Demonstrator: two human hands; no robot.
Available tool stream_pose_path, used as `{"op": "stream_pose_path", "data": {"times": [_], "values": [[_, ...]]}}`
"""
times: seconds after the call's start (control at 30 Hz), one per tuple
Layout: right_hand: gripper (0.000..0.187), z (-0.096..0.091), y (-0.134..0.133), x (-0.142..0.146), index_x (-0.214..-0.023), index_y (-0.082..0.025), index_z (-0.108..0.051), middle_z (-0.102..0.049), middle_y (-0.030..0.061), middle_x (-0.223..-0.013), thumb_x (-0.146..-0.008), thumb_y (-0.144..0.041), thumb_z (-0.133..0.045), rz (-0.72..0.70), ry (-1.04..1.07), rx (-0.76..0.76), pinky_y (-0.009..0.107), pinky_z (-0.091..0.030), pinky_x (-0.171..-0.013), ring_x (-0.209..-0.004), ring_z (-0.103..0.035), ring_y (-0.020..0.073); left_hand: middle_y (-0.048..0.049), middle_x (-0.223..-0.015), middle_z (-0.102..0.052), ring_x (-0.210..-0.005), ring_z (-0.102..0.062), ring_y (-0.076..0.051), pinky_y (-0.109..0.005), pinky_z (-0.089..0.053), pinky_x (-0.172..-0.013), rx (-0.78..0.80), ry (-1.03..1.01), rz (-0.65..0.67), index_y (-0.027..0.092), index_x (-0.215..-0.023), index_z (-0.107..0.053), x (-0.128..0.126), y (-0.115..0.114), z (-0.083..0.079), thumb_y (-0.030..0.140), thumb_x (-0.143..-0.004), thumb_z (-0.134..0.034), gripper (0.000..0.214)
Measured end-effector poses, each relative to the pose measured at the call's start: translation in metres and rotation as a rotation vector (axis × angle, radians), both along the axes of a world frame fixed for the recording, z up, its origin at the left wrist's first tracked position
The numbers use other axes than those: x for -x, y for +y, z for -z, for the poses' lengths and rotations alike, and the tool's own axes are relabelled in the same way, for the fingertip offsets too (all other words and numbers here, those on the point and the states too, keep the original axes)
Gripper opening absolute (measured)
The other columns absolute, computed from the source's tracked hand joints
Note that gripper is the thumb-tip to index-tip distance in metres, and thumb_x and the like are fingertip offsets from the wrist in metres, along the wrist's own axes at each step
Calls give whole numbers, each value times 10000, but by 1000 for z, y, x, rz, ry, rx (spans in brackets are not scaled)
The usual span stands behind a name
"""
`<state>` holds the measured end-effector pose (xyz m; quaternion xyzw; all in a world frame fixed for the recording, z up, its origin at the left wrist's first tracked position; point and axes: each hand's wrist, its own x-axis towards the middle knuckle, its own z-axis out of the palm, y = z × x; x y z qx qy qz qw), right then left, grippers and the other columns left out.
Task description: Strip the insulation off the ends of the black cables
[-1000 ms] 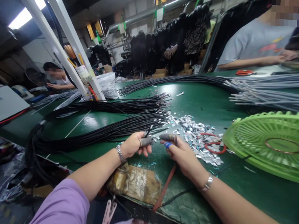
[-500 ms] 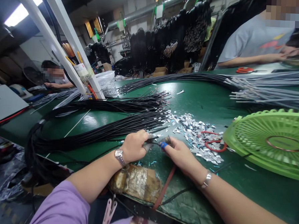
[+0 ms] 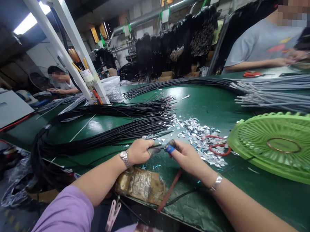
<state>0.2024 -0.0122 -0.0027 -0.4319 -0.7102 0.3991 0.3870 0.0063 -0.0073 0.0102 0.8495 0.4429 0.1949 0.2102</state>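
My left hand (image 3: 140, 151) is closed in a pinch on the end of a thin black cable (image 3: 160, 147), with grey finger cots on thumb and forefinger. My right hand (image 3: 186, 156) pinches the same cable end from the other side; it wears a grey cot and a blue one. The hands almost touch, just above the green table (image 3: 212, 105). Behind them lie bundles of black cables (image 3: 117, 133) and a heap of small silver foil scraps (image 3: 195, 133).
A green fan grille (image 3: 278, 145) lies at right, red-handled scissors (image 3: 217, 147) among the scraps. Grey cables (image 3: 278, 93) cross the back right. A taped brown block (image 3: 141, 184) sits at the near edge. One person works at back right, another at far left.
My hands have come together from slightly apart and dropped toward the table, now pinching the cable end between them. The view has shifted a little.
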Motion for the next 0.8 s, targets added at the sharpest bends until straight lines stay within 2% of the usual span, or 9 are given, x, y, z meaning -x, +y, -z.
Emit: {"op": "stream_pose_path", "data": {"times": [0.13,0.17,0.23,0.3,0.37,0.5,0.6,0.7,0.8], "values": [[217,1,0,1,-583,-214,-482,-500,-16,-553,-736,-367,-507,-71,39,25,272,-345,-539,-552,-430,136,79,-437,-323,-378,-245,-46,-200,-194,-383,723,-371,51,151,-674,-506,-2,4,-1,667,-685,-580,522],[221,1,-1,2,-587,-212,-482,-495,-22,-548,-734,-373,-521,-86,72,70,260,-336,-518,-535,-415,126,94,-421,-301,-357,-215,-37,-197,-160,-369,833,-412,60,153,-681,-496,-2,5,-1,687,-627,-621,551],[235,2,-3,3,-600,-211,-473,-463,-45,-517,-721,-395,-555,-88,158,222,230,-280,-446,-470,-351,96,105,-434,-319,-346,-211,-28,-190,-145,-362,901,-467,62,156,-719,-490,-2,6,0,665,-549,-698,576],[255,4,-4,6,-620,-209,-462,-424,-71,-482,-700,-417,-586,-67,242,421,205,-192,-389,-409,-266,66,96,-485,-373,-367,-253,-30,-186,-194,-374,811,-488,34,155,-770,-497,-3,7,1,623,-539,-731,572],[255,7,-5,9,-630,-206,-454,-409,-84,-465,-678,-404,-608,-43,298,590,184,-144,-368,-378,-224,45,73,-537,-423,-415,-323,-48,-197,-277,-415,608,-432,-24,151,-783,-515,-4,7,2,592,-611,-702,509],[195,10,-4,14,-608,-197,-447,-404,-85,-455,-674,-312,-590,9,352,761,150,-137,-348,-355,-215,25,-19,-679,-554,-623,-514,-132,-251,-420,-603,-40,1,-116,151,-757,-564,-5,1,4,374,-819,-545,233],[179,8,-3,15,-588,-196,-433,-390,-85,-454,-685,-273,-562,26,413,833,138,-131,-342,-349,-202,18,-75,-788,-603,-738,-570,-188,-285,-445,-651,-337,331,-96,155,-827,-592,-8,-5,5,190,-804,-481,118],[197,6,-4,13,-579,-203,-414,-391,-77,-463,-698,-276,-553,18,468,876,141,-129,-341,-351,-205,21,-72,-770,-609,-722,-575,-194,-278,-438,-625,-327,417,-44,163,-861,-602,-10,-6,5,156,-762,-496,145],[214,5,-7,11,-602,-204,-426,-399,-75,-477,-697,-311,-585,10,460,833,152,-141,-348,-359,-211,27,-31,-671,-572,-635,-532,-159,-251,-399,-589,-81,190,-51,165,-803,-599,-11,-3,3,286,-818,-500,156]]}}
